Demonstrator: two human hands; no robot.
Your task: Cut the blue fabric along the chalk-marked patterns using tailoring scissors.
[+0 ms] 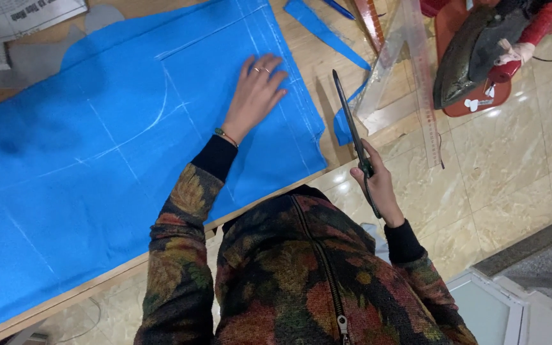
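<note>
A large blue fabric (97,166) marked with white chalk lines lies spread over a wooden table (317,61). My left hand (255,96) rests flat on the fabric near its right edge, fingers spread, with rings and a thin bracelet. My right hand (377,185) grips the handles of long dark scissors (351,121), which are closed and point away from me, just off the fabric's right edge, above the table's edge.
A clear triangular ruler (398,64) and a blue fabric strip (324,29) lie on the table to the right. A dark iron with a red handle (490,45) sits on a red stand. Newspaper (7,22) lies at the top left. Tiled floor (499,166) is on the right.
</note>
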